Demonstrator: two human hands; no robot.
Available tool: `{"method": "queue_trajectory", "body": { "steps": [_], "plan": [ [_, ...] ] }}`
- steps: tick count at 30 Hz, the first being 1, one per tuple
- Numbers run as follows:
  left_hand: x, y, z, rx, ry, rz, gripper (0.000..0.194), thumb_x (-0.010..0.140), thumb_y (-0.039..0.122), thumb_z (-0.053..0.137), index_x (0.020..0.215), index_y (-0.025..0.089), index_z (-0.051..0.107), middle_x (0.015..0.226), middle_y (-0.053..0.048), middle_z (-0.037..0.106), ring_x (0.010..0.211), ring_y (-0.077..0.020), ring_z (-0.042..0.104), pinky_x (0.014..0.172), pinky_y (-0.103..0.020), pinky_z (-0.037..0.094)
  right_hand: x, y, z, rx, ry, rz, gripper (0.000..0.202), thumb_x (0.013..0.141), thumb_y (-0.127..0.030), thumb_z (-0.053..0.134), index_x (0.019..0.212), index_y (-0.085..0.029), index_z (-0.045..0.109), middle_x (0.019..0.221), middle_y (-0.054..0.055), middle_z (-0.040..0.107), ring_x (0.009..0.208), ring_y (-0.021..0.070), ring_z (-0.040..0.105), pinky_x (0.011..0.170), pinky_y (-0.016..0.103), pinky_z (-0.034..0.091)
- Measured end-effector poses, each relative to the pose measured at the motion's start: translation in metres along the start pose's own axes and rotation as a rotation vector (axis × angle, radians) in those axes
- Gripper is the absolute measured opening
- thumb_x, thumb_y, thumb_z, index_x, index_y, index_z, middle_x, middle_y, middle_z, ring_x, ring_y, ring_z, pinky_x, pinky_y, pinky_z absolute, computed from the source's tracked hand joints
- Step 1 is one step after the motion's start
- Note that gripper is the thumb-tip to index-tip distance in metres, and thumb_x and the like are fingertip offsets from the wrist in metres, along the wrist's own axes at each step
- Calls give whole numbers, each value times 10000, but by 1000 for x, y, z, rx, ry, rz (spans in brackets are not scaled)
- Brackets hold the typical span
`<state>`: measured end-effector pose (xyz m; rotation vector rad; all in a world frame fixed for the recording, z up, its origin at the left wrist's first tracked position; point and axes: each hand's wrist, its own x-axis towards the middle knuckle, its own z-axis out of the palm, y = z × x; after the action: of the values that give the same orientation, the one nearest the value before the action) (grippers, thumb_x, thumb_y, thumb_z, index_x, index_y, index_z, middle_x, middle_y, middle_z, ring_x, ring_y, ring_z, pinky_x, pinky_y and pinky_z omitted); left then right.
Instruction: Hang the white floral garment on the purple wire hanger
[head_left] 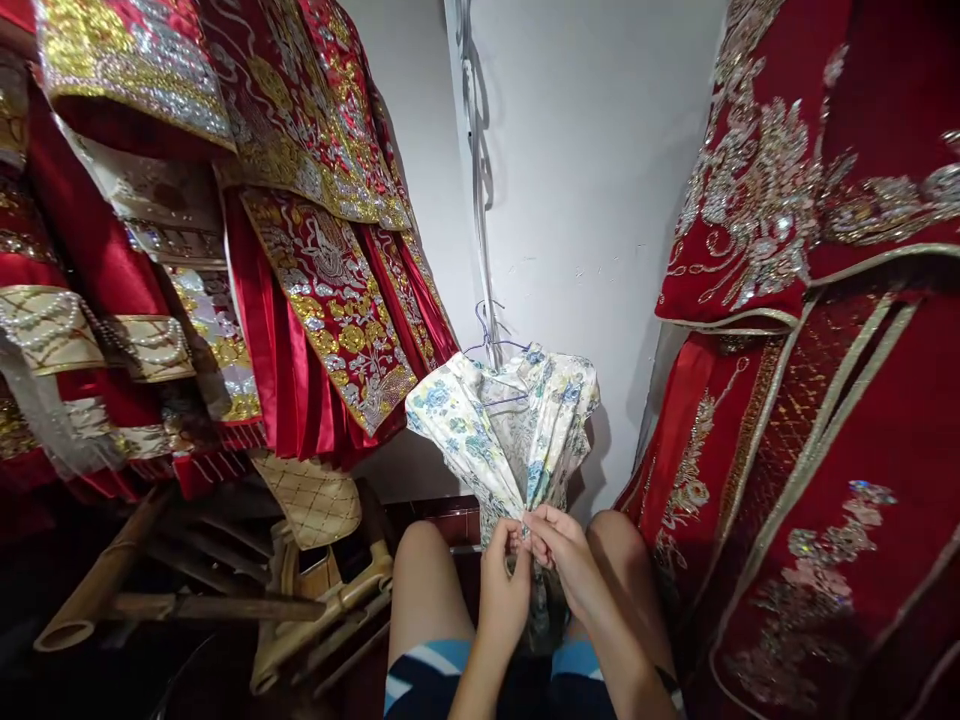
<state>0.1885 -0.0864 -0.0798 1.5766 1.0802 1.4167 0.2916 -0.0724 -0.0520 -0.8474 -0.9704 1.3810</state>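
Observation:
A white floral garment (469, 425) with blue and yellow-green flowers hangs in front of me on a purple hanger (486, 340). Its open neckline narrows down to the front, where both hands meet. My left hand (508, 560) has its fingers closed on the fabric at that point. Right beside it, my right hand (556, 540) pinches the same spot with thumb and fingers. Whatever small fastening may lie between the fingertips is hidden. The lower part of the garment drops behind my hands, between my knees.
Red embroidered garments (337, 320) with gold and silver work hang at the left. More red beaded garments (765, 220) hang close on the right. Bamboo furniture (322, 600) stands low at the left. A pale pole (476, 180) runs up the white wall (585, 150).

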Motion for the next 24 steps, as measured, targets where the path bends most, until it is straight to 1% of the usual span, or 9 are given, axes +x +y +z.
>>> {"method": "queue_trajectory", "body": {
  "steps": [4, 7, 10, 13, 16, 18, 21, 24],
  "plan": [
    [-2, 2, -4, -101, 15, -22, 98, 929, 268, 508, 865, 198, 533, 765, -12, 613, 721, -176, 591, 709, -274, 469, 0, 5, 5, 19, -16, 2, 426, 716, -511, 782, 663, -172, 530, 494, -73, 424, 450, 57, 306, 448, 209, 212],
    [-1, 3, -6, -119, -6, 7, 88, 921, 259, 529, 867, 193, 551, 802, -25, 644, 749, -181, 615, 729, -281, 480, 3, 3, 5, 24, -26, 0, 434, 686, -516, 801, 669, -167, 543, 478, -74, 432, 438, 53, 311, 445, 206, 203],
    [1, 0, -6, -97, -30, 30, 72, 913, 243, 541, 870, 190, 564, 830, -31, 656, 772, -183, 625, 748, -285, 482, 5, 3, -1, 32, -14, -16, 432, 659, -505, 821, 670, -166, 553, 470, -77, 432, 438, 53, 320, 445, 205, 216],
    [2, -3, -2, -48, -42, 29, 93, 926, 266, 538, 867, 196, 552, 816, -20, 641, 768, -180, 621, 739, -279, 471, 8, 5, -9, 14, -7, -10, 421, 664, -498, 821, 665, -167, 562, 474, -73, 437, 444, 56, 337, 446, 205, 232],
    [3, -9, 3, -30, -41, 29, 112, 932, 291, 539, 865, 200, 536, 808, -13, 627, 762, -178, 612, 725, -273, 460, 12, 8, -16, -14, -10, -21, 392, 679, -490, 810, 689, -160, 597, 488, -66, 451, 449, 59, 353, 446, 208, 238],
    [5, -15, 3, -10, -26, 43, 114, 934, 301, 533, 878, 201, 536, 820, -14, 623, 766, -178, 602, 722, -269, 452, 19, 7, -17, -36, -23, -28, 376, 669, -475, 814, 692, -159, 612, 482, -67, 446, 442, 61, 346, 443, 213, 237],
    [11, -24, -3, 106, 8, 80, 122, 938, 306, 513, 873, 203, 525, 791, -6, 581, 746, -171, 562, 704, -258, 425, 37, -7, -12, -104, -42, -44, 369, 661, -453, 817, 624, -169, 585, 467, -66, 440, 430, 59, 327, 430, 217, 227],
    [21, -34, -10, 274, -8, 131, 110, 930, 270, 488, 841, 206, 485, 763, 2, 525, 717, -163, 521, 693, -254, 397, 70, -40, -3, -165, -54, -98, 410, 651, -390, 835, 532, -180, 505, 460, -63, 431, 426, 51, 306, 407, 208, 206]
  ]
}}
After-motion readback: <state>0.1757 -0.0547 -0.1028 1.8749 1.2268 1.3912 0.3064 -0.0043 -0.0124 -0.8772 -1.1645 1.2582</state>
